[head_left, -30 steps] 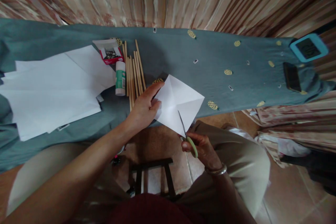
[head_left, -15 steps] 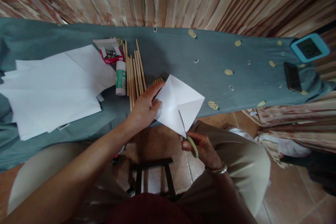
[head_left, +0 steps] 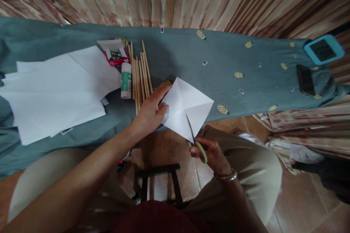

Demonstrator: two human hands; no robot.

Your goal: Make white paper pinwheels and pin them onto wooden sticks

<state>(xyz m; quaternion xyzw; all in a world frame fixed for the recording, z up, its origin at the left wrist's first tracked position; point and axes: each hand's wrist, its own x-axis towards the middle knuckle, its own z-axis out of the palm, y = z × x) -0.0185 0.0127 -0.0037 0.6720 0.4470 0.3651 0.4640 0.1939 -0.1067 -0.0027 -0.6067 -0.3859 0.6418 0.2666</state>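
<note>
My left hand (head_left: 151,111) grips the left edge of a white square of paper (head_left: 197,96), thumb on top. The paper has crossing crease lines and is held tilted over the table's front edge. My right hand (head_left: 209,153) has its fingers in the green handles of a pair of scissors (head_left: 201,151). One blade lies over the paper, pointing from the near corner toward the middle; the other blade is hidden beneath. Just beyond my left hand lie several wooden sticks (head_left: 140,76).
On the teal tablecloth (head_left: 186,56), a pile of white paper sheets (head_left: 54,94) lies at left. A glue stick (head_left: 126,81) and an open red box of metal clips (head_left: 118,57) are beside the sticks. At far right are a phone (head_left: 305,80) and a blue-framed digital clock (head_left: 324,49).
</note>
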